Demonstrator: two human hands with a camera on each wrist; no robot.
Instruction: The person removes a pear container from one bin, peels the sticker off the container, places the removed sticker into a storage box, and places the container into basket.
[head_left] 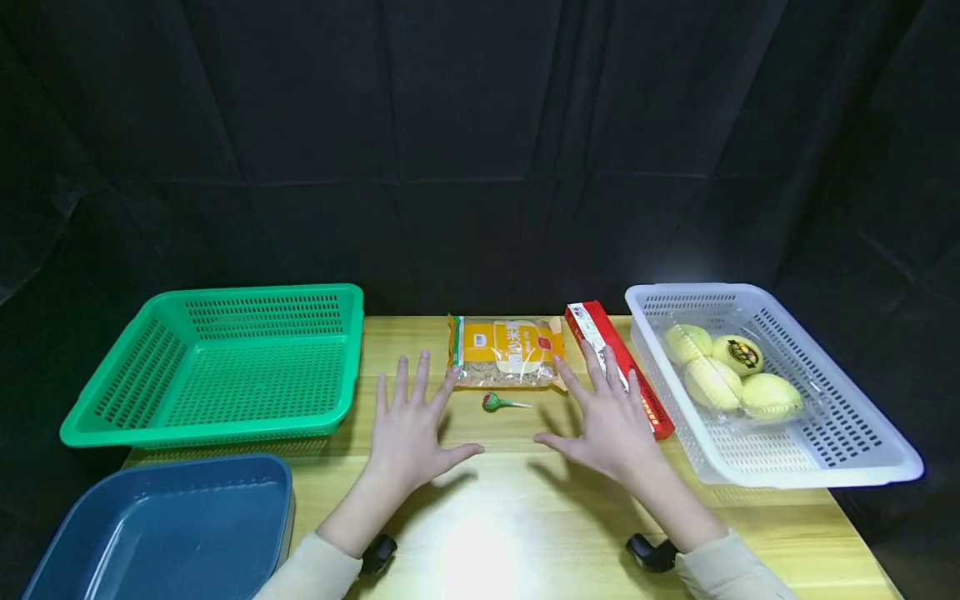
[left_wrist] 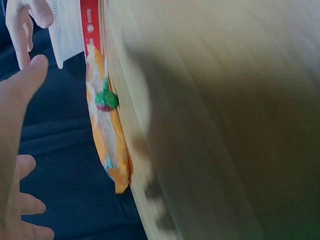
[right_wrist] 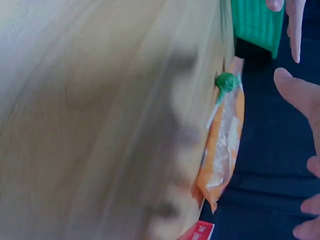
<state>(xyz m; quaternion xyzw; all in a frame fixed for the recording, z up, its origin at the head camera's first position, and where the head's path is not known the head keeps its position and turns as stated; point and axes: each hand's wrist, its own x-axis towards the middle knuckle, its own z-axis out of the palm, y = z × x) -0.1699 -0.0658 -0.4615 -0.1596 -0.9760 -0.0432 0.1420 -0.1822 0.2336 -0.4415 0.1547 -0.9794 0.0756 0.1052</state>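
Note:
My left hand (head_left: 408, 437) is held over the table with its fingers spread and holds nothing. Across from it, my right hand (head_left: 611, 429) hovers with fingers spread too, its fingertips overlapping a long red box (head_left: 622, 367) in the head view. Between and beyond the hands lies a lollipop (head_left: 492, 402) in a green wrapper, its white stick pointing right. Just behind the lollipop sits an orange bag of grain (head_left: 506, 354) with a clear window. Both wrist views show the lollipop (left_wrist: 106, 100) in front of the bag (right_wrist: 222, 145), apart from the fingers.
A green basket (head_left: 262, 429) stands at the back left, with a dark blue basin (head_left: 202, 533) in front of it. On the right, a white basket (head_left: 810, 477) holds a clear pack of several yellow-green fruits (head_left: 712, 383). A black curtain (head_left: 450, 167) hangs behind the wooden table (head_left: 480, 483).

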